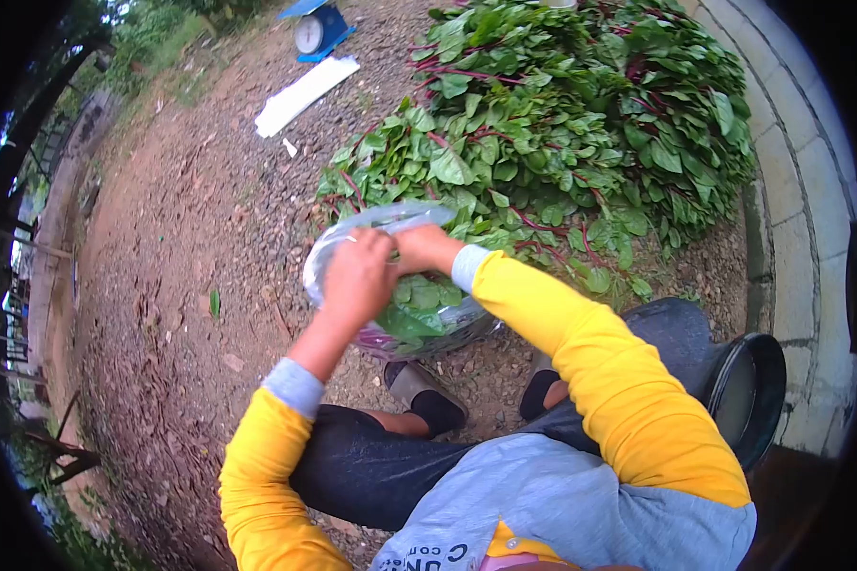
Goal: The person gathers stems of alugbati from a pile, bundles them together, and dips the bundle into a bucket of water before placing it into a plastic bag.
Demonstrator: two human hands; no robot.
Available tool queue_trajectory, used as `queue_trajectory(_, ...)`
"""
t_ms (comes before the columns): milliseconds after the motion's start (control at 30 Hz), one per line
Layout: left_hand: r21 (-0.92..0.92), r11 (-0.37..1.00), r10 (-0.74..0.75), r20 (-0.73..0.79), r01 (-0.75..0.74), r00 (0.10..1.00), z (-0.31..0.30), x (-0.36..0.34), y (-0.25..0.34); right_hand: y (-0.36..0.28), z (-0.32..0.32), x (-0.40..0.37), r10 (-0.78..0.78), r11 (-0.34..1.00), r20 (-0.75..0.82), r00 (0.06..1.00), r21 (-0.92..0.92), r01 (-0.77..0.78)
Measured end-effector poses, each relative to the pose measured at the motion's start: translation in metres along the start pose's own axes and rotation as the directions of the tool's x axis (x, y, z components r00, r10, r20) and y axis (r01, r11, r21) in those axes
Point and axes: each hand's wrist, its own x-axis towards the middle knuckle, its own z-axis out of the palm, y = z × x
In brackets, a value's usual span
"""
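A clear plastic bag [319,259] stands between my feet, with green leaves and reddish-purple stems showing inside it. At its mouth my left hand [360,276] is closed, the fingers curled on the gathered plastic. My right hand [423,249] meets it there, also closed on the bag, its fingertips partly hidden behind the left hand. Slight motion blur softens both hands. Just beyond the bag lies a large heap of leafy greens [543,124] with purple-red stems, which look like Malabar spinach.
A blue dial scale [316,32] sits at the back, and a stack of white plastic bags [307,96] lies on the gravelly ground near it. Along the right runs a concrete block edge [792,238]. A dark round tub [747,400] is by my right leg.
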Motion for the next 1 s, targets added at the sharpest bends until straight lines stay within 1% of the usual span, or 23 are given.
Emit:
queue_trajectory(33, -0.048, 0.999, 0.006, 0.042, -0.004, 0.999, 0.027, -0.005, 0.004, 0.0, 0.004, -0.001, -0.007, 0.997, -0.001, 1.0, 0.072, 0.007)
queue_trajectory(67, -0.074, 0.993, -0.08, 0.15, 0.092, 0.985, 0.039, -0.007, 0.015, 0.004, 0.009, 0.0, -0.016, 0.99, -0.003, 1.0, 0.143, 0.016)
queue_trajectory(100, -0.055, 0.996, -0.069, 0.104, 0.075, 0.992, 0.048, -0.007, 0.015, 0.004, 0.007, -0.004, 0.007, 0.991, 0.034, 0.999, 0.136, -0.012)
queue_trajectory(133, -0.036, 0.997, -0.059, 0.059, 0.061, 0.997, 0.057, -0.007, 0.014, 0.006, 0.004, -0.004, 0.034, 0.995, 0.062, 0.997, 0.089, -0.04)
queue_trajectory(200, -0.11, 0.976, -0.187, 0.018, 0.188, 0.982, 0.079, -0.016, 0.004, 0.012, 0.0, -0.004, 0.092, 0.996, 0.126, 0.988, -0.004, -0.092)
queue_trajectory(233, -0.153, 0.955, -0.258, 0.006, 0.255, 0.966, 0.082, -0.018, 0.003, 0.02, -0.013, -0.013, -0.056, 0.987, -0.005, 0.998, 0.152, 0.056)
queue_trajectory(267, -0.088, 0.963, -0.25, 0.078, 0.256, 0.965, 0.083, -0.02, 0.001, 0.031, -0.03, -0.02, -0.164, 0.954, 0.044, 0.985, 0.26, 0.147)
queue_trajectory(300, -0.023, 0.968, -0.245, 0.15, 0.251, 0.958, 0.08, -0.022, 0.0, 0.05, -0.039, -0.012, -0.089, 0.962, 0.106, 0.99, 0.266, 0.058)
queue_trajectory(333, 0.044, 0.97, -0.244, 0.219, 0.24, 0.945, 0.077, -0.022, -0.001, 0.058, -0.061, -0.023, 0.034, 0.866, 0.047, 0.998, 0.497, -0.052)
queue_trajectory(367, 0.057, 0.973, -0.231, 0.221, 0.224, 0.947, 0.076, -0.022, -0.003, 0.083, -0.055, -0.015, 0.184, 0.723, -0.074, 0.98, 0.686, -0.084)
queue_trajectory(400, 0.042, 0.976, -0.219, 0.225, 0.215, 0.949, 0.076, -0.021, -0.004, 0.103, -0.055, -0.016, 0.289, 0.827, -0.286, 0.913, 0.556, -0.087)
queue_trajectory(433, 0.029, 0.978, -0.207, 0.228, 0.206, 0.951, 0.077, -0.02, -0.005, 0.124, -0.052, -0.017, 0.383, 0.899, -0.307, 0.871, 0.343, -0.274)
queue_trajectory(500, 0.034, 0.982, -0.191, 0.231, 0.188, 0.954, 0.079, -0.019, -0.006, 0.15, -0.027, -0.024, 0.401, 0.916, -0.191, 0.896, 0.093, -0.39)
queue_trajectory(533, 0.035, 0.982, -0.186, 0.238, 0.183, 0.953, 0.078, -0.018, -0.005, 0.154, -0.015, -0.03, 0.55, 0.795, 0.017, 0.835, 0.298, -0.529)
queue_trajectory(567, 0.035, 0.983, -0.183, 0.246, 0.18, 0.952, 0.078, -0.017, -0.005, 0.155, 0.0, -0.039, 0.551, 0.69, 0.101, 0.828, 0.504, -0.52)
queue_trajectory(600, 0.033, 0.983, -0.182, 0.255, 0.179, 0.95, 0.079, -0.017, -0.004, 0.149, 0.006, -0.048, 0.531, 0.54, 0.185, 0.827, 0.678, -0.499)
queue_trajectory(700, 0.079, 0.982, -0.187, 0.265, 0.172, 0.946, 0.083, -0.018, -0.007, 0.147, 0.009, -0.054, 0.451, 0.468, 0.323, 0.832, 0.708, -0.528)
queue_trajectory(733, 0.103, 0.981, -0.189, 0.265, 0.167, 0.946, 0.084, -0.019, -0.007, 0.149, 0.013, -0.052, 0.415, 0.49, 0.334, 0.846, 0.702, -0.517)
queue_trajectory(800, 0.075, 0.977, -0.211, 0.295, 0.198, 0.932, 0.087, -0.018, -0.009, 0.151, 0.009, -0.048, 0.345, 0.542, 0.345, 0.873, 0.687, -0.485)
queue_trajectory(833, 0.062, 0.978, -0.21, 0.293, 0.2, 0.933, 0.091, -0.019, -0.011, 0.15, 0.008, -0.048, 0.331, 0.579, 0.313, 0.89, 0.678, -0.454)
queue_trajectory(933, 0.022, 0.98, -0.194, 0.29, 0.196, 0.937, 0.101, -0.019, -0.018, 0.146, 0.002, -0.046, 0.362, 0.561, 0.28, 0.889, 0.696, -0.448)
queue_trajectory(967, 0.009, 0.981, -0.19, 0.29, 0.196, 0.938, 0.103, -0.021, -0.021, 0.144, 0.001, -0.046, 0.373, 0.518, 0.315, 0.873, 0.71, -0.478)
queue_trajectory(1000, 0.011, 0.979, -0.198, 0.322, 0.206, 0.926, 0.104, -0.021, -0.023, 0.136, -0.009, -0.049, 0.383, 0.474, 0.349, 0.855, 0.72, -0.506)
